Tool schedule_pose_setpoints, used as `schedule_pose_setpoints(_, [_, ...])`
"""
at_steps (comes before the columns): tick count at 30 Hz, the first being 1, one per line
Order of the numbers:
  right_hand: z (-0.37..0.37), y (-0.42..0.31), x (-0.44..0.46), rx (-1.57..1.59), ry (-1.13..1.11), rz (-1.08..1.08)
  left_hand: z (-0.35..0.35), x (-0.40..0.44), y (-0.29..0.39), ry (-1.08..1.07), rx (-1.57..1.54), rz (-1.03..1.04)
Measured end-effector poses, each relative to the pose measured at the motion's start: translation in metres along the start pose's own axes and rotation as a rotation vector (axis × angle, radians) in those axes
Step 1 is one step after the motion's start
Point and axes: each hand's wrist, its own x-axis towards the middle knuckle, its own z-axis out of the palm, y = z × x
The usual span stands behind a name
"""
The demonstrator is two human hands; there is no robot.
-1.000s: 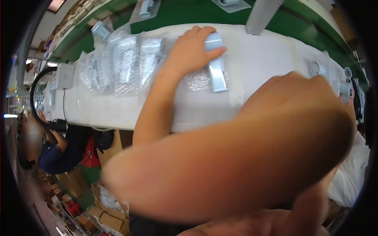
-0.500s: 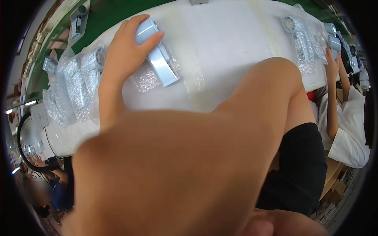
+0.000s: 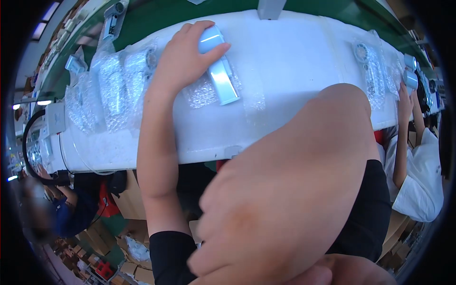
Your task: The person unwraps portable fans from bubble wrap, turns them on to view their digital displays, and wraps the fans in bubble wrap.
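Observation:
My left hand (image 3: 192, 54) is closed around the upper end of a light-blue plastic device (image 3: 223, 85), long and smooth, lying at a slant on the table. Under and beside it is a clear bubble-wrap bag (image 3: 202, 96). My right hand (image 3: 256, 223) is raised very close to the camera, with its back showing and its fingers curled in at the left. The fingertips are hidden, so I cannot see whether anything is in them. The right forearm bends up from the right over the table's front edge.
Several bubble-wrapped devices (image 3: 114, 88) lie at the table's left, another (image 3: 373, 71) at the right. A grey post (image 3: 271, 8) stands at the back edge. On the right, a co-worker's hands (image 3: 406, 97) hold a light-blue device (image 3: 411, 80). A white box (image 3: 54, 118) sits at left.
The view has shifted, so the table and my left hand appear farther right. My right hand's curled fingers now show where a blurred shape filled the foreground. My left hand keeps its hold on the device.

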Motion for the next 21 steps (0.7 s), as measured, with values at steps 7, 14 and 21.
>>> schedule_pose_setpoints(7, [-0.021, -0.017, -0.014, 0.014, 0.022, 0.057, 0.0, -0.001, -0.002, 0.008, 0.059, 0.01])
schedule_pose_setpoints(14, [-0.025, -0.026, -0.015, 0.05, 0.029, 0.08, 0.0, 0.003, 0.002, 0.009, 0.066, -0.008])
schedule_pose_setpoints(21, [-0.022, -0.014, -0.004, 0.056, 0.027, 0.089, 0.001, 0.0, 0.0, 0.003, 0.061, -0.041])
